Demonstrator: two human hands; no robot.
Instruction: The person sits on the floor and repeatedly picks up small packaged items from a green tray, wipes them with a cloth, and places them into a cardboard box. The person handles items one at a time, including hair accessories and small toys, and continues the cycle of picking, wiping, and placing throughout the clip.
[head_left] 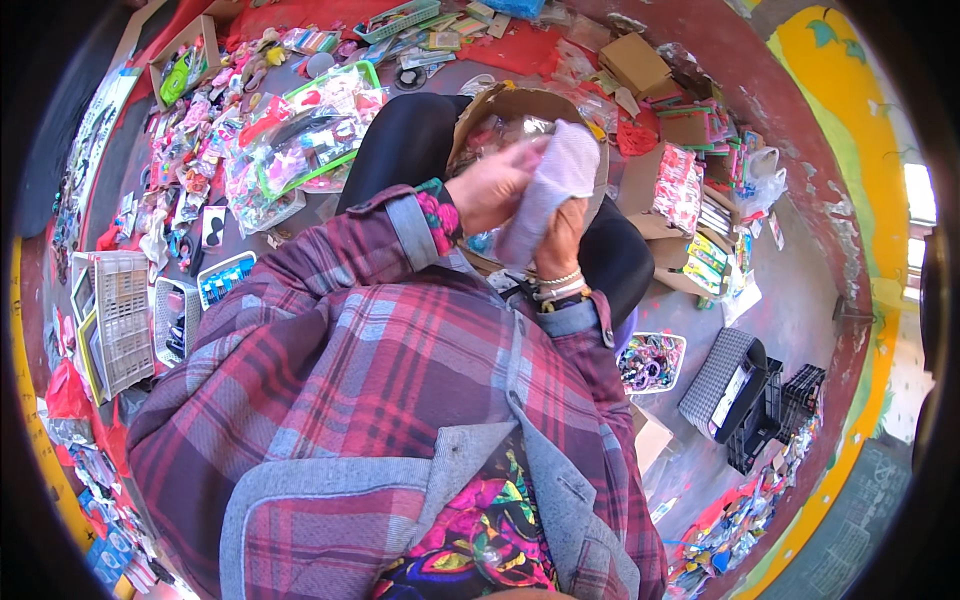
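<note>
1. Gray floor [785, 290], crowded with small packaged goods [300, 130].
2. Open cardboard box [565, 103] between the person's knees [405, 145].
3. Pale lilac cloth [567, 168], held over the box.
4. Right hand [562, 240], clamped on the cloth's lower right side.
5. Left hand [490, 190], blurred, at the cloth's left edge; I cannot tell whether it grips.

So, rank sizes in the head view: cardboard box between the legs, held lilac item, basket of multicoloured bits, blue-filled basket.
1. Cardboard box, partly hidden
2. Lilac item
3. Basket of multicoloured bits and blue-filled basket: too alike to rank
</note>
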